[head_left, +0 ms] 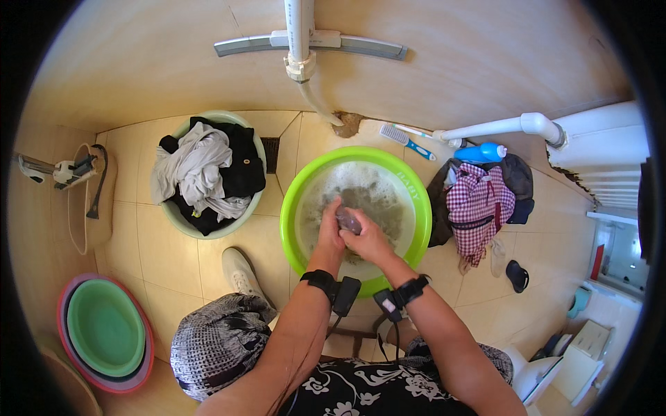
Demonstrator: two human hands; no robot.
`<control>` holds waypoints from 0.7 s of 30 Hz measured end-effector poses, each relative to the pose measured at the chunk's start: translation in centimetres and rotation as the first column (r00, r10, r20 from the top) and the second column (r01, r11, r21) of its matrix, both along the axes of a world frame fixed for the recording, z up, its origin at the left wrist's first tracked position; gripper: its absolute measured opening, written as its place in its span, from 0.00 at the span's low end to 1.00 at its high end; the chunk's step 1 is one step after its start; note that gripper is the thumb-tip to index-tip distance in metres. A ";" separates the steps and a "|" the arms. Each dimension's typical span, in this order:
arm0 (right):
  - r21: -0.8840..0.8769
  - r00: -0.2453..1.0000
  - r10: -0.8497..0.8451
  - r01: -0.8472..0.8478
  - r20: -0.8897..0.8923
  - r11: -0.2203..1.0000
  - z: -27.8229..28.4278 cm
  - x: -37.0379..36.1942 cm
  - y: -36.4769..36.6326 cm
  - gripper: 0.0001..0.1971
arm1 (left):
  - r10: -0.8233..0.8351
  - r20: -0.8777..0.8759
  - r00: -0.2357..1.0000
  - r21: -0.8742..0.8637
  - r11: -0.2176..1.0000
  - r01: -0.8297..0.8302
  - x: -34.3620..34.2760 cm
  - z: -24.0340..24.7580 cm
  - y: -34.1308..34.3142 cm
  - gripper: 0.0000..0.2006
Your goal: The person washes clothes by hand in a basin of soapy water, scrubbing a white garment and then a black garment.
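Note:
Both of my hands are together over a bright green basin [287, 208] of cloudy, foamy water [388, 187]. Between them is a small, wet, greyish-purple cloth [348, 220], bunched up; its exact kind cannot be made out. My left hand [331, 227] presses on it from the left, fingers pointing away from me. My right hand [369, 239] is wrapped round its right side, the thumb toward the left hand. Greyish, murky patches show in the water beneath the hands.
A pale green tub [261, 149] heaped with grey and black clothes stands left. Right of the basin lie a checked garment [479, 204], dark clothes, a blue bottle [482, 152] and a blue-and-white brush [409, 141]. Nested basins [104, 326] lean at lower left. A white pipe [300, 35] runs down the wall.

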State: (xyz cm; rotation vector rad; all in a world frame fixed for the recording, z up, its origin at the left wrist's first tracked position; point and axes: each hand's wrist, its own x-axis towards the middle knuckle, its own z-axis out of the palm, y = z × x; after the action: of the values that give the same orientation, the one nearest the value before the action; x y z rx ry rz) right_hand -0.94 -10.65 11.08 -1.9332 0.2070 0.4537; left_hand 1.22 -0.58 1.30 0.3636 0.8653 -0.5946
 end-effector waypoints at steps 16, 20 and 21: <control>-0.339 0.939 -0.326 0.272 -0.112 0.900 -9.5 0.5 -9.9 0.26 | -0.240 0.014 0.971 0.589 0.787 0.186 1.2 5.2 0.2 0.26; -0.474 0.997 -0.065 0.080 0.048 0.877 -9.4 -0.7 -5.5 0.26 | -0.731 -0.271 0.626 0.838 0.141 0.527 -1.0 1.7 0.7 0.27; -0.444 0.967 0.216 -0.256 -0.138 0.859 -9.2 -0.9 -5.8 0.26 | -0.733 -0.271 0.624 0.834 0.144 0.532 -1.0 1.3 0.8 0.27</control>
State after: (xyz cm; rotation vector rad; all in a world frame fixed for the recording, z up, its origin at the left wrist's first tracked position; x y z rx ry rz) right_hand -1.85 -16.43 1.90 -2.4237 0.1381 0.6993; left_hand 0.18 0.20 2.64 1.8496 0.7116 -0.8503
